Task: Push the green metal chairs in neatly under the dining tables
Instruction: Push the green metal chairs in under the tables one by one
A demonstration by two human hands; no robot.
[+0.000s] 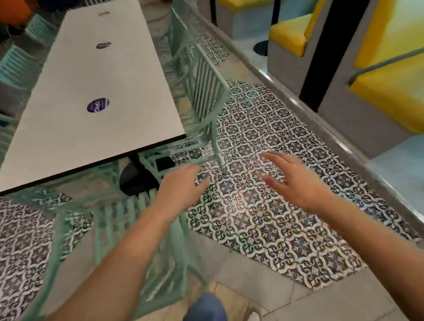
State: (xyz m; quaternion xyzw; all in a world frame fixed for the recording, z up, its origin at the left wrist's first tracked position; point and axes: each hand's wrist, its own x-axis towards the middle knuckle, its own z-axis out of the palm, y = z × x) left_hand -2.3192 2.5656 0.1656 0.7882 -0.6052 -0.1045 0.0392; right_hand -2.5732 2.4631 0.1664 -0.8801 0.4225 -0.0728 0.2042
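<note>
Floor: patterned tile (pixel 259 210) in dark and white floral motifs, laid in curved-edged patches and bordered by plain grey-beige paving (pixel 333 306). The patterned surface shows a glossy sheen near its centre. A pale raised kerb (pixel 304 110) runs diagonally along the right side, separating the tiled area from a light-coloured floor beyond. Behind the kerb stand booth seats with yellow cushions (pixel 396 94) on grey bases, with a black post (pixel 316 56) between them. A round black pedestal base (pixel 260 47) sits on the far floor. An orange seat (pixel 12 4) shows at top left. Lighting is even and bright. Much of the picture is motion-blurred.
</note>
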